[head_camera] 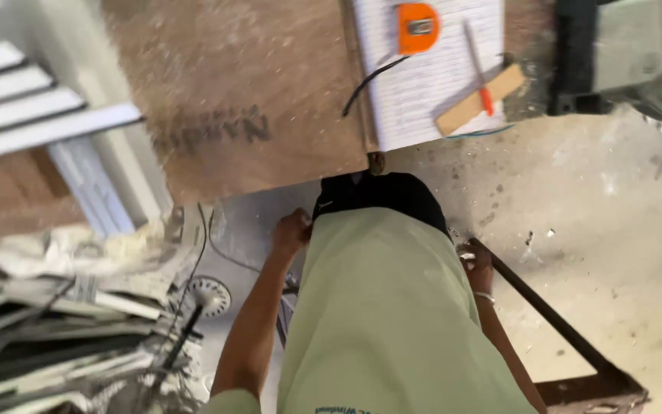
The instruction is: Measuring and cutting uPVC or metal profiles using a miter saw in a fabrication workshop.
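Looking down own body: left hand [291, 230] curled at hip, grip contents unclear. Right hand [478, 261] closed on dark metal bar [545, 310] of frame, low beside right leg, above concrete floor [614, 215].

A dusty grey concrete floor [599, 230] – speckled with debris – lies below a sawdust-strewn plywood bench [247, 92]; white slatted frames [32, 100] lean at the bench's left edge.

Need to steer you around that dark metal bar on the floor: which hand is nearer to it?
Right. The right hand sits at the upper end of the dark metal bar, apparently touching it. The left hand is across the body, well away.
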